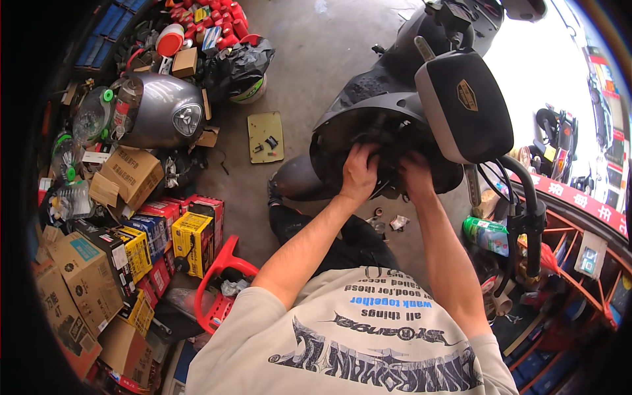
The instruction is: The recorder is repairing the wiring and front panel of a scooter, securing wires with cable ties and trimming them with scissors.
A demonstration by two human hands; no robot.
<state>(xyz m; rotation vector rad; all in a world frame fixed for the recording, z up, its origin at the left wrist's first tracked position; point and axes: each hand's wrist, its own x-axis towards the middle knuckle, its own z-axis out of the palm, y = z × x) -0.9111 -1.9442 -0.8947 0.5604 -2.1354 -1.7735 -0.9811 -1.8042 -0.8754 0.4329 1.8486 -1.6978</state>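
In front of me stands a dark grey motor scooter (368,85) with its front open, showing a black hollow (388,131). My left hand (360,172) is at the near side of that hollow, its fingers curled together on something too dark to make out. Beside it my right hand (416,175) reaches in, and its fingers are lost in shadow. Thin dark cables (382,188) hang near both hands. Over my right forearm is a black and grey box-shaped case (464,105), next to the curved black handlebar (523,184).
A yellowish tray (266,122) with small black parts lies on the floor. At left are a grey scooter panel with a headlight (187,120), cardboard boxes (131,172) and bottles. Closer stands a red plastic stool (230,263). An orange metal rack (566,230) is at right.
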